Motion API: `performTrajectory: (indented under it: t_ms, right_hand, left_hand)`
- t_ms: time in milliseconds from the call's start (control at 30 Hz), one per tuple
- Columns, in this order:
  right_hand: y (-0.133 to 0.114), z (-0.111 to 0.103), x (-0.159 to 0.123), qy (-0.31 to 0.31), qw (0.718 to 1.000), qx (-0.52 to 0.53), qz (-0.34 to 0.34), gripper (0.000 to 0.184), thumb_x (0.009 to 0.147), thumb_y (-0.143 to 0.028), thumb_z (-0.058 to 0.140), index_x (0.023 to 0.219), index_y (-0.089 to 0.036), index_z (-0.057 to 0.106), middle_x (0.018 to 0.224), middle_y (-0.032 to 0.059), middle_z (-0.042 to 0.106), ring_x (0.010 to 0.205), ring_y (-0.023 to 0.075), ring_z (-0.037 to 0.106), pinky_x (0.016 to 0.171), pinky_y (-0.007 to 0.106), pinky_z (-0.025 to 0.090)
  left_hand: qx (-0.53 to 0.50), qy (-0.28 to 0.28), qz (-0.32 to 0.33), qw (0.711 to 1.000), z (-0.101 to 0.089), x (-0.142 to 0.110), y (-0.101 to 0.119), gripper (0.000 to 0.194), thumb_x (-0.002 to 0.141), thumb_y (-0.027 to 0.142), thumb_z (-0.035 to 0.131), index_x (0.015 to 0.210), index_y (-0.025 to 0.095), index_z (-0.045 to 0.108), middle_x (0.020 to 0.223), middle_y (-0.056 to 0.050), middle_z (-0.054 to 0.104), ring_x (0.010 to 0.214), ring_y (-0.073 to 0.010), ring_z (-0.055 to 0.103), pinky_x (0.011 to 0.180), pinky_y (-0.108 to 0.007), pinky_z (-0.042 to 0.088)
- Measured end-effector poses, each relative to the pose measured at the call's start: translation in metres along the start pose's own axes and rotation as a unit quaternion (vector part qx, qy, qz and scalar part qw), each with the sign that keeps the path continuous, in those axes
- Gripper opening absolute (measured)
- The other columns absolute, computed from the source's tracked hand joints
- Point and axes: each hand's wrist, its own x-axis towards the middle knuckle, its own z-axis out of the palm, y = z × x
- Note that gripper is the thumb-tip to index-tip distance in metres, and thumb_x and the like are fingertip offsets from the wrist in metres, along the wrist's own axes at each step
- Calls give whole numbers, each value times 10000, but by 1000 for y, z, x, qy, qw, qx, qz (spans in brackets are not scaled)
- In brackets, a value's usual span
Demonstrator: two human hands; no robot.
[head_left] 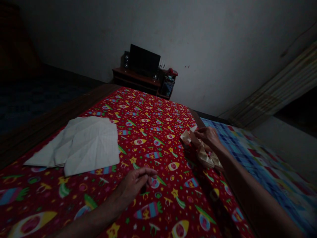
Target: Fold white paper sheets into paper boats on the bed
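Observation:
My left hand hovers over or rests on the red patterned cloth; which of the two I cannot tell. Its fingers are loosely bent, with the thumb apart and nothing between them. On the right side of the cloth, my right hand pinches a piece of folded paper. Several more folded paper pieces, tan and creased, lie just below that hand, partly hidden by the forearm. To the left, overlapping sheets of pale creased paper are spread out flat.
At the far end, a desk carries a dark monitor and a speaker. A blue checked surface runs along the right, below a curtain. Dark wooden edging borders the cloth on the left.

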Motion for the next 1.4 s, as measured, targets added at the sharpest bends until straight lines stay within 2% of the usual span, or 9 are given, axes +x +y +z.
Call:
performTrajectory:
  t_ms: [233,433,800,1033,1400]
  right_hand:
    - [-6,15,12,-42,995,-90,-20,197,717,-218,553,744,-141,732,689,77,682,639,158,603,495,206,299]
    - [-14,26,16,-51,988,-144,-3,237,748,-250,548,799,-92,719,747,133,678,640,179,602,504,226,303]
    - [-27,35,3,-74,981,-176,-21,261,785,-163,452,854,-76,689,748,128,659,607,152,595,492,223,290]
    - [-24,45,7,-70,976,-202,-29,267,806,-151,438,900,-70,675,823,159,660,718,192,618,562,236,337]
    - [-24,39,4,-63,979,-192,-40,260,817,-123,421,857,-77,674,819,151,663,730,190,616,564,242,326]
  left_hand:
    - [-26,-14,-17,999,1,2,-5,411,700,458,591,926,122,659,646,-10,596,546,-101,484,529,-221,369]
    - [-10,-12,-6,1000,2,0,-1,383,707,435,568,901,118,659,625,-4,588,558,-105,491,541,-224,377]
    - [13,-25,5,1000,3,-2,5,351,718,426,553,882,133,659,630,-10,594,580,-120,516,579,-239,409]
    - [29,-29,14,999,3,-3,6,372,722,434,531,888,128,663,629,-17,592,583,-126,522,575,-243,410]
    - [32,-28,18,999,4,-2,2,332,738,385,521,887,129,672,643,-24,601,579,-125,519,578,-242,403]
